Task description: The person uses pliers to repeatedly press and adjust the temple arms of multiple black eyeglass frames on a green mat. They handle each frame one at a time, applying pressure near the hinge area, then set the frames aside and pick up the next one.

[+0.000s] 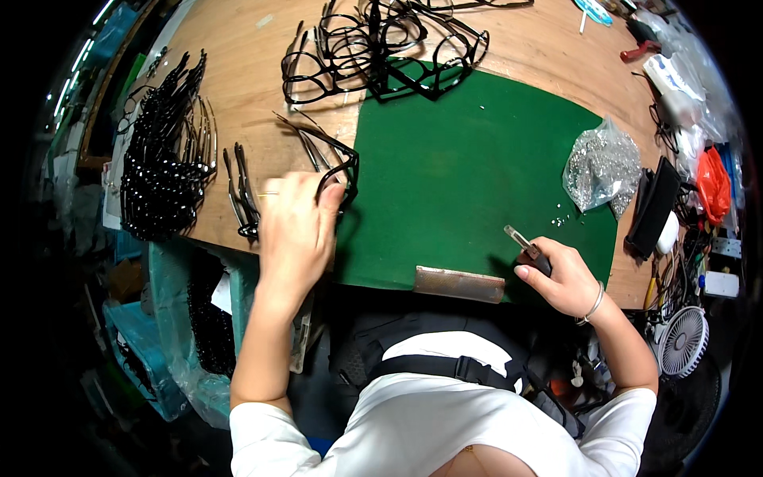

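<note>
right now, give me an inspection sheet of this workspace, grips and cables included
surface: wooden table, green mat on it, metal strip at its near edge
job's things: black glasses frame, dark tool with a pale tip
clutter: frame pile at the far side, black eyewear heap at left, clear bag of shiny pieces
grips: left grip holds the frame, right grip the tool
cables: dark cables tangled at right
surroundings: white fan at right, teal bins lower left

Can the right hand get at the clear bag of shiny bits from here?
Probably yes: only a few loose bits lie between the right hand and the clear bag, though the dark-handled tool in that hand may hamper grasping.
</note>
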`<action>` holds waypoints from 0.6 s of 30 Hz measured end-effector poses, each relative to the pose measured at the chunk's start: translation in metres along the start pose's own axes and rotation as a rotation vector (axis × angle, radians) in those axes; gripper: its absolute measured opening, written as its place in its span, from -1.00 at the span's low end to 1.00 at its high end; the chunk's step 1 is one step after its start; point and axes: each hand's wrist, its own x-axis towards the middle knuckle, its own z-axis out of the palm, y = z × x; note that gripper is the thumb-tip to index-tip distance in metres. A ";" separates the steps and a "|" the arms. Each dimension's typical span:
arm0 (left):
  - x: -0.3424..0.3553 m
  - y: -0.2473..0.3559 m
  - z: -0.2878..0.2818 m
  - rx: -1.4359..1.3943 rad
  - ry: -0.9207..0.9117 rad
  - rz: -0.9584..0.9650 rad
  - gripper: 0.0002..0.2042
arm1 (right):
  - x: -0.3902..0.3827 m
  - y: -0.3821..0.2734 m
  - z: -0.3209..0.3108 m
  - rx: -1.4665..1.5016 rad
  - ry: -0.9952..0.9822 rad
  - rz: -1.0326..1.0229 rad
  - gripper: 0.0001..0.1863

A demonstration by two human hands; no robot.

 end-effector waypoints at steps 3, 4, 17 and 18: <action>-0.004 -0.007 0.013 0.248 0.027 -0.048 -0.75 | 0.001 -0.002 0.002 -0.002 0.002 0.000 -0.71; -0.001 -0.015 0.021 0.285 0.024 -0.043 -0.74 | 0.005 -0.005 0.003 0.023 0.027 -0.023 -0.72; 0.128 -0.083 0.033 0.347 0.082 0.023 -0.84 | -0.010 -0.005 0.005 0.000 0.056 -0.106 -0.73; 0.136 -0.085 0.034 0.398 -0.008 0.070 -0.87 | -0.014 -0.002 0.008 0.007 0.081 -0.115 -0.73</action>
